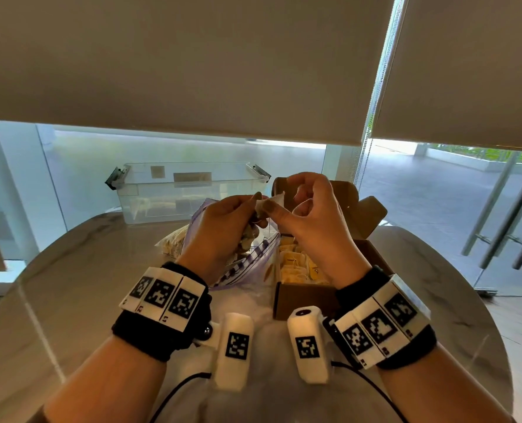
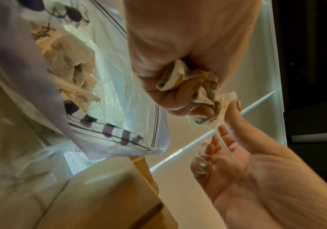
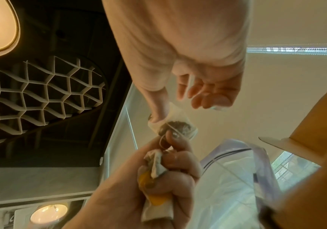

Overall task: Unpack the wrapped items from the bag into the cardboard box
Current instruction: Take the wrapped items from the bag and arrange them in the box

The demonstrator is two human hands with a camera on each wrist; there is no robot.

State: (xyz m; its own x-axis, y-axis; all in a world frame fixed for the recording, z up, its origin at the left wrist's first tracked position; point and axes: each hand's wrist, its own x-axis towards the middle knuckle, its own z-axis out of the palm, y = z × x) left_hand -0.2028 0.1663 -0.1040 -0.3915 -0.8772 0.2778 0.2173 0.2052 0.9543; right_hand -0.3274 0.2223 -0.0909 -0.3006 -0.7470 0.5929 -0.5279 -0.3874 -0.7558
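Note:
My left hand (image 1: 249, 213) is raised above the clear purple-striped zip bag (image 1: 247, 265) and grips a crumpled bunch of wrapped tea bags (image 2: 186, 80). My right hand (image 1: 279, 204) meets it over the open cardboard box (image 1: 302, 300) and pinches one tea bag (image 1: 268, 203) between thumb and fingers, with its other fingers loosely spread. That tea bag (image 3: 176, 125) is still tied by its string to the bunch (image 3: 156, 170) in the left hand. More wrapped items (image 2: 70, 62) lie inside the zip bag. Several yellow-tagged tea bags (image 1: 296, 265) fill the box.
A clear plastic bin (image 1: 186, 190) with latches stands at the back of the round marble table (image 1: 85, 285). A second bag of pale items (image 1: 174, 242) lies left of the zip bag. The box's lid flap (image 1: 366, 215) stands open behind my right hand.

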